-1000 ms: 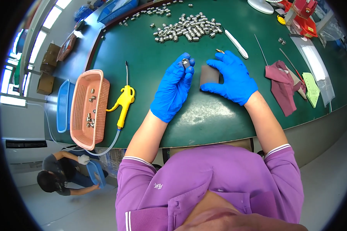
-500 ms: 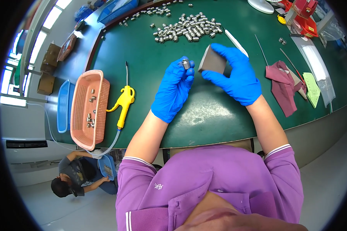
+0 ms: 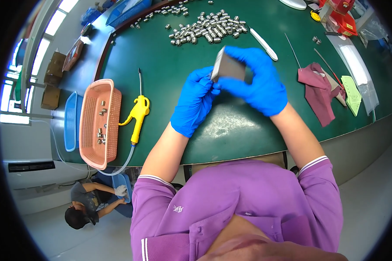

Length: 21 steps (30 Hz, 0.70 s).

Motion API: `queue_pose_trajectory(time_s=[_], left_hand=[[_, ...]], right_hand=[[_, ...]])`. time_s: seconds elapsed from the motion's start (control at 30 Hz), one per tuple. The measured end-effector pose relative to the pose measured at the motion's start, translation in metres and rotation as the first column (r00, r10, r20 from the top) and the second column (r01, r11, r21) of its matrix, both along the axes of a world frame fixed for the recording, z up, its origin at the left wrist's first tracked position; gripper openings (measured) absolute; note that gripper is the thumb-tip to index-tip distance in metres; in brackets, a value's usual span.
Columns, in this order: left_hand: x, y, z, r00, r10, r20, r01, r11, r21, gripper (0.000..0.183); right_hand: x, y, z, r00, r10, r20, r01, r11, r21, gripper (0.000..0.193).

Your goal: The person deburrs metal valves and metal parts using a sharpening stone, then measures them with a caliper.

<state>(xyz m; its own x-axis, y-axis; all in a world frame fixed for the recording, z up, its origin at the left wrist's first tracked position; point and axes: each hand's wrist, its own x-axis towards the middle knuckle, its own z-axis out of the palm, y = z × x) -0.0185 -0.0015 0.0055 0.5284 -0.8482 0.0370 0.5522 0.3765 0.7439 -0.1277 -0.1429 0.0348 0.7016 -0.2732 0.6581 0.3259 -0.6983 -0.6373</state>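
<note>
My right hand [image 3: 265, 85], in a blue glove, grips a brownish-grey rectangular block [image 3: 231, 66] with a paler edge, thumb below and fingers over the top. The block's lower left corner meets the fingertips of my left hand [image 3: 191, 104], also gloved in blue. Those fingers are pinched around a small shiny metal cylinder, which is now mostly hidden by the block and the fingers. Beyond both hands lies a pile of similar metal cylinders [image 3: 211, 28] on the green tabletop [image 3: 170, 61].
On the left are a pink basket [image 3: 86, 139] holding several cylinders, a blue basket [image 3: 69, 126] and a yellow air gun [image 3: 139, 114]. A white-handled tool [image 3: 264, 45] lies beyond my right hand. Maroon cloth [image 3: 315, 93] sits right. Another person [image 3: 89, 198] works at lower left.
My right hand has brought the block leftward onto the fingertips of my left hand, covering the metal cylinder that showed before. My left hand has barely moved.
</note>
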Motion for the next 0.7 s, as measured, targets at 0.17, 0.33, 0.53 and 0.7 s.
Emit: queue_pose_trajectory(time_s=[0.17,0.33,0.53,0.7], left_hand=[[-0.002,0.003,0.006,0.990,-0.114,-0.087,0.111,0.993,-0.037,0.026],[-0.002,0.000,0.005,0.982,0.023,-0.187,-0.018,0.999,0.032,0.031],[0.003,-0.001,-0.001,0.995,0.013,-0.098,-0.019,0.998,-0.060,0.032],[-0.001,-0.006,0.003,0.981,0.188,0.040,-0.191,0.976,0.103,0.037]], right_hand=[[0.003,-0.019,-0.015,0.972,-0.234,-0.028,0.235,0.952,0.198,0.056],[0.004,-0.016,-0.014,0.985,-0.172,0.005,0.162,0.935,0.316,0.055],[0.001,-0.014,-0.010,0.987,-0.139,0.079,0.117,0.965,0.237,0.058],[-0.001,-0.006,-0.002,0.997,-0.076,-0.002,0.075,0.994,-0.082,0.059]])
